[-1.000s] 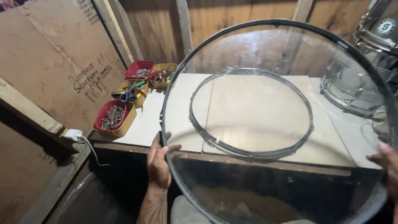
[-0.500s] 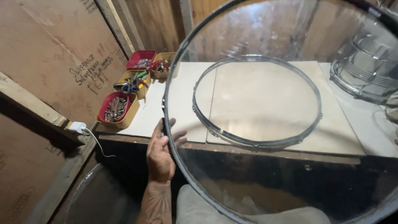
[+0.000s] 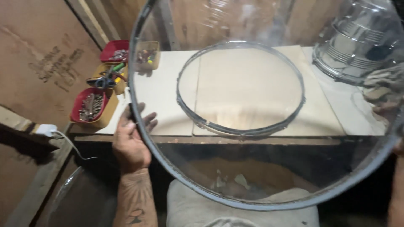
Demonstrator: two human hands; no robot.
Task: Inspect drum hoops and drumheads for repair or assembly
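Fingers (image 3: pixel 145 122) of both hands grip the clear, dark-rimmed drumhead (image 3: pixel 269 176) by its edges; right hand (image 3: pixel 397 147) barely visible

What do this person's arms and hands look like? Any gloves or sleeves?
Bare hands, no gloves. The left hand shows no ring or watch, and its forearm is sleeveless with dark tattoo markings. Only a sliver of the right hand shows at the frame edge, also ungloved.

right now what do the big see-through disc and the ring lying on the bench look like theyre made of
Disc: likely clear plastic film in a dark, probably metal rim; the bench shows straight through it. Ring: looks like dull grey metal, thin with small lugs along its edge.
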